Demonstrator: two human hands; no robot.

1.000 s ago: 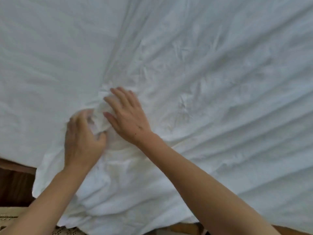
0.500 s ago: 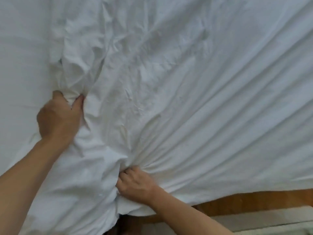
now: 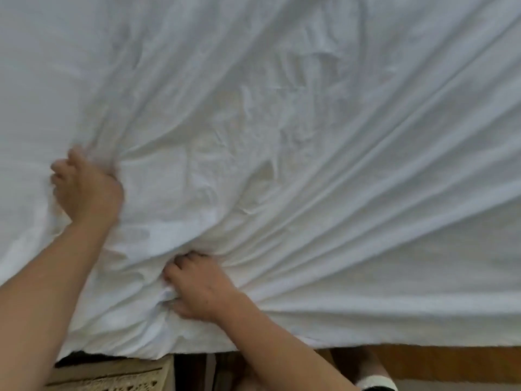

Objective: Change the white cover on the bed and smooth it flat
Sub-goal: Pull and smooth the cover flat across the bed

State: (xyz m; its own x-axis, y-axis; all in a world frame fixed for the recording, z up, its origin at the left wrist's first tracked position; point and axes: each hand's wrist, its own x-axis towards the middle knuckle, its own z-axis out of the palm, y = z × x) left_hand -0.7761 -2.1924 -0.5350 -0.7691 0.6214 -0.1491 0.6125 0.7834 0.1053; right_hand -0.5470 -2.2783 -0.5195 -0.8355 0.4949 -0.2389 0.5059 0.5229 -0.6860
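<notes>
Left hand (image 3: 86,190) grips a bunch of the white cover (image 3: 310,150), now lower and nearer the bed edge (image 3: 423,343) than 0.5 s ago. Right hand (image 3: 201,286) grips cloth just above that edge. Cover spread, creases fanning; smoothing remains.

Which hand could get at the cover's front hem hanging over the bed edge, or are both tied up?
Probably the right hand, though not freely: it grips a bunch of the white cover near that hem. The left hand clutches cloth farther up. Either must let go first.
</notes>
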